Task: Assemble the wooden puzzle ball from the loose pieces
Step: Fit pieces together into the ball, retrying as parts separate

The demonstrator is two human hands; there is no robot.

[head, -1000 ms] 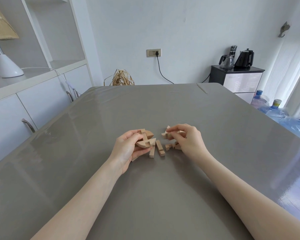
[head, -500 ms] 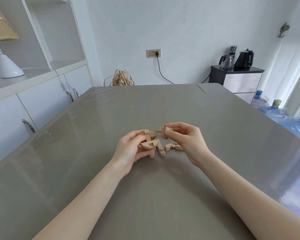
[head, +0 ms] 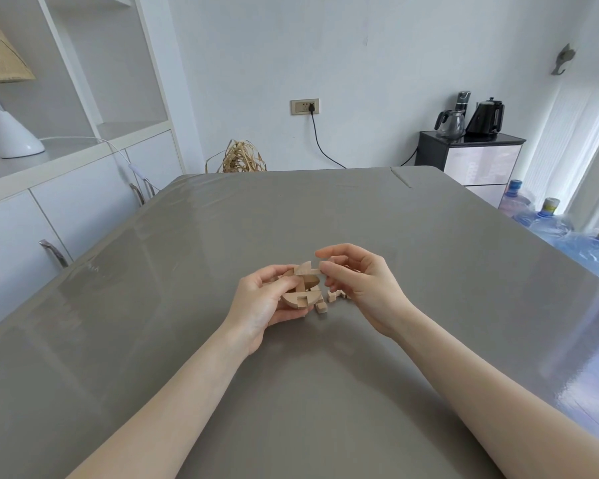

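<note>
**Fitting another piece into the half-built puzzle ball**

The step in hand looks like the seating of one more wooden piece (head: pixel 306 269) into the partly built ball (head: pixel 300 292). The left hand (head: pixel 261 300) cradles that partial ball from the left and below, fingers and thumb curled round it, holding it just above the grey table (head: pixel 291 392), about midway between its left and right edges and well back from the far edge. The right hand (head: pixel 357 283) pinches the pale piece between thumb and fingertips at the piece's right end; its left end meets the top of the partial ball, though whether it is already in a slot or only resting against the wood I cannot tell

So the work sits between the two grips: the assembly in the left palm, the new piece bridging from its top to the right fingertips, the two hands near each other but not touching

Several loose pieces (head: pixel 325 302) lie on the table just under and beside the hands, partly hidden by the right hand, so by my judgement the task is somewhere in its middle, with more parts to go

The next move probably calls for lining the piece's notch up with the gap in the ball and sliding it home along one axis, while the left hand keeps the joined parts from slipping apart. A tilt or too loose a hold could let the structure fall open
</note>
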